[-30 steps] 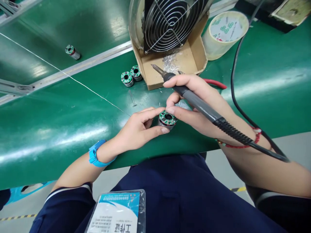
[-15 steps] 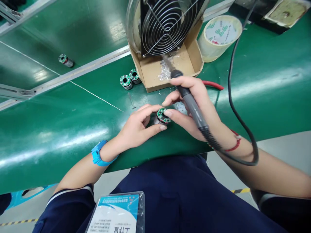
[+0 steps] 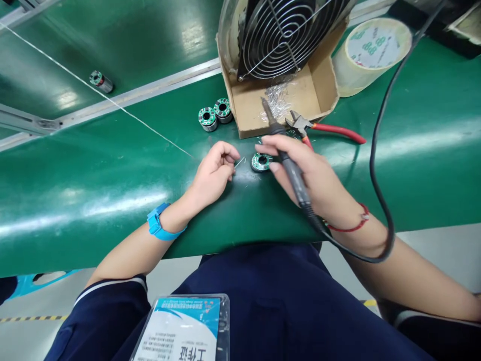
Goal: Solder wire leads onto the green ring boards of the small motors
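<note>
My right hand [image 3: 313, 173] is wrapped round a soldering iron [image 3: 293, 173], its tip pointing up and away toward the cardboard box. Its thumb and fingertips are beside a small metal cylinder with a ring-shaped green circuit board [image 3: 260, 162] on top, standing upright on the bench. Whether they touch it is unclear. Left of that cylinder, my left hand [image 3: 216, 173] is closed in a pinch. A thin silvery wire piece [image 3: 239, 162] sticks out from its fingertips. Red-handled side cutters [image 3: 338, 131] lie just beyond my right hand, jaws apart, partly hidden by it.
A cardboard box [image 3: 240, 125] holds cut wire bits [image 3: 278, 100] and a fan with a wire guard [image 3: 287, 37]. Left of it stand two similar cylinders [image 3: 207, 119]; another cylinder [image 3: 101, 81] lies farther back. A tape roll [image 3: 370, 55] is at right. The iron's black cable [image 3: 376, 165] loops over my right forearm.
My left hand has let go of the cylinder, drawn off to the left and closed on a thin wire piece. The cylinder now stands farther up the bench. The cutters show more fully.
</note>
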`<act>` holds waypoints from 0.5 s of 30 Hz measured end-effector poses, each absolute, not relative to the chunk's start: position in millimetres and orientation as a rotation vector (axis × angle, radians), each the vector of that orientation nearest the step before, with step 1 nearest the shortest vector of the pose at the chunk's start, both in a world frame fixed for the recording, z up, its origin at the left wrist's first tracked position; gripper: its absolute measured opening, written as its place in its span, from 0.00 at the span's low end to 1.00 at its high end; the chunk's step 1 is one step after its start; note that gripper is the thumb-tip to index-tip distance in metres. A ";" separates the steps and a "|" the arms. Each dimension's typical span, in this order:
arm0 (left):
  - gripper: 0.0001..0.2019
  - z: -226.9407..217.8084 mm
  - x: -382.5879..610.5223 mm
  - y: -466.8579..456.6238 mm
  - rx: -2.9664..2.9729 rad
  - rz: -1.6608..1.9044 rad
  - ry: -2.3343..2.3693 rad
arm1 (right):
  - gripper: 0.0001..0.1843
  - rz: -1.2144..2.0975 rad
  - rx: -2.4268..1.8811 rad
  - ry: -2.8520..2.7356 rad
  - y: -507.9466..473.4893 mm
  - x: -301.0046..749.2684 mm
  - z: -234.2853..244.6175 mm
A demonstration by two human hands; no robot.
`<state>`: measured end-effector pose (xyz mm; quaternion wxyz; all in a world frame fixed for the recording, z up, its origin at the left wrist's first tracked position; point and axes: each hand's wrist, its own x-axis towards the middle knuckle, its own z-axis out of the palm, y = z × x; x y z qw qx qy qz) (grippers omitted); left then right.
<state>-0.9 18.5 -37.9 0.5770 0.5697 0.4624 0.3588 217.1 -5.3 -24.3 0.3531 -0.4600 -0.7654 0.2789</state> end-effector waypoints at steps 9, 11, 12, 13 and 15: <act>0.18 -36.2 14.0 10.1 1.747 0.979 0.962 | 0.11 0.702 -1.124 -1.410 -28.4 245.5 -20.4; 0.18 -37.9 14.5 10.6 1.789 0.978 0.959 | 0.10 0.737 -1.082 -1.369 -26.9 247.5 -21.1; 0.18 -38.3 14.4 10.8 1.806 0.976 0.962 | 0.10 0.750 -1.076 -1.363 -25.8 248.3 -21.3; 0.18 -38.2 14.3 10.9 1.820 0.972 0.968 | 0.10 0.761 -1.079 -1.359 -24.7 249.2 -21.5; 0.17 -37.3 14.3 10.8 1.840 0.958 0.980 | 0.10 0.790 -1.097 -1.355 -22.5 251.0 -22.3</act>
